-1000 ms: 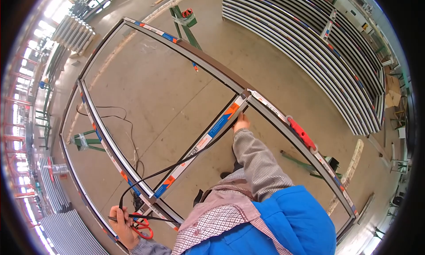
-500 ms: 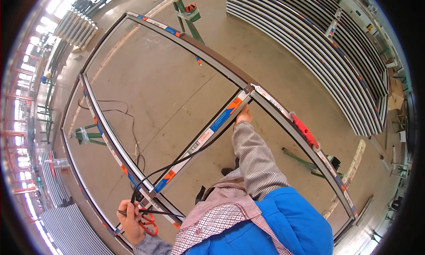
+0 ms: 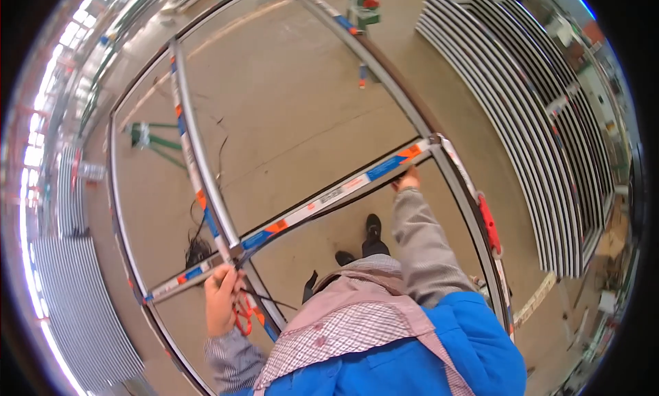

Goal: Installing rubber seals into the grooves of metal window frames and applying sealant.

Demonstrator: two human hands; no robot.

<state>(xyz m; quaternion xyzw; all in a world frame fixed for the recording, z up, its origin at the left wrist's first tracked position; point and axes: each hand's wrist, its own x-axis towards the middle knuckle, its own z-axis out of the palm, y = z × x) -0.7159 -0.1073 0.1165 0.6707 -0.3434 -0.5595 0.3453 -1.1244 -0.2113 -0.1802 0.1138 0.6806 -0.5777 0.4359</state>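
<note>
A large window frame point(image 3: 302, 214) of metal bars with printed protective tape spreads in front of me. Along the near edge of its crossbar runs a thin black rubber strip point(image 3: 330, 209), which bends slightly below the bar. My left hand point(image 3: 222, 298) is closed at the crossbar's left joint, pinching the strip. Red-handled scissors point(image 3: 243, 315) hang from the same hand, their blades hidden. A black strip end point(image 3: 274, 302) trails from it to the right. Up at the crossbar's far right end, my right hand point(image 3: 408, 179) is curled against the near edge where the strip runs; its fingertips are partly hidden.
Green stands point(image 3: 163, 138) sit under the frame. A red tool point(image 3: 489, 224) lies on its right bar. Long striped profiles point(image 3: 508, 121) are stacked at the right, more stacked profiles point(image 3: 79, 300) at the left. A dark tangle of strip point(image 3: 198, 250) lies beyond the left joint.
My left hand has moved up and right to the crossbar joint, with strip and scissors. The strip lies closer along the bar. My right hand stays at the far end; the view has shifted.
</note>
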